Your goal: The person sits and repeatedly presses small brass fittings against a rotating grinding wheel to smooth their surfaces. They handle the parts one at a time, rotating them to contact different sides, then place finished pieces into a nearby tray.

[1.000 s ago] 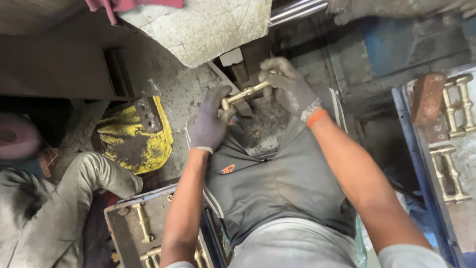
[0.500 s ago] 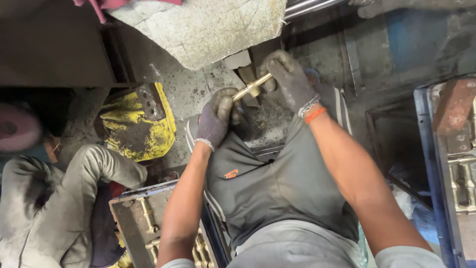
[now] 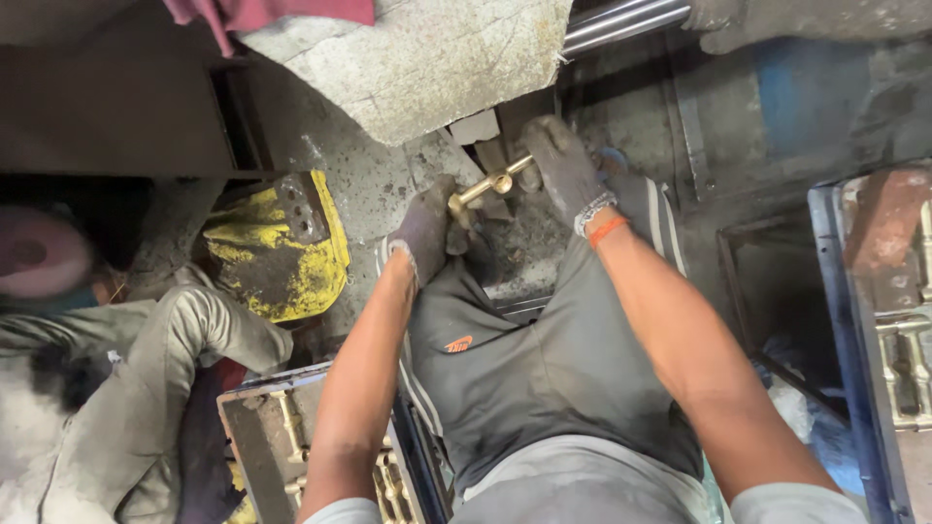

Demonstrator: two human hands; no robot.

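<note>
A short brass rod part [image 3: 488, 184] is held between both gloved hands above my knees. My left hand [image 3: 427, 228], in a dirty grey glove, grips its lower left end. The upper right end sits in my right hand [image 3: 563, 170], also gloved, with an orange band at the wrist. The part is tilted, its right end higher, and it lies close to a dark machine opening [image 3: 505, 126] under a rough grey slab [image 3: 427, 58]. My legs in grey trousers fill the middle of the view.
A tray [image 3: 248, 437] with several brass parts sits at lower left beside my leg. Another blue-edged tray [image 3: 879, 320] of brass parts is at the right. A yellow-stained metal block [image 3: 277, 247] lies left. A second person in grey clothes crouches at far left.
The view has shifted, so the right tray slides toward the frame edge. Both hands keep hold of the brass part, which has tilted more and moved nearer the machine opening.
</note>
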